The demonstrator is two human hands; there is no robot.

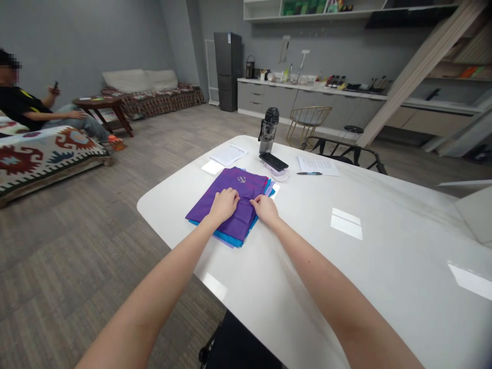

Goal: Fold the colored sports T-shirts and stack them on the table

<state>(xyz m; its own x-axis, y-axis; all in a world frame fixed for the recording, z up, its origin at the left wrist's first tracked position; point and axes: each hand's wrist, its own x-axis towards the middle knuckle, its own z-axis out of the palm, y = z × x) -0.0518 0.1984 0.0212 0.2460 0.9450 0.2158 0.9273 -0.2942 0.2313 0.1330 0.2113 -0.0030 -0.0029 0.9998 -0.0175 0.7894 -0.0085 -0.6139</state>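
Note:
A folded purple cloth bag (219,192) with a small grey print lies on top of a stack on the white table (307,246). Blue cloth (229,239) and lilac edges stick out beneath it. My left hand (225,204) rests on the middle of the purple cloth, its fingers pinching a fold. Just to the right, my right hand (264,207) pinches the same cloth near its right edge. Between the two hands the fabric is puckered.
Behind the stack stand a black-topped bottle (268,130) and a black phone (273,162) on a pale item. Papers (228,155) lie at the back left; a pen (309,173) and a printed sheet (319,165) lie right. A seated person holds a phone far left.

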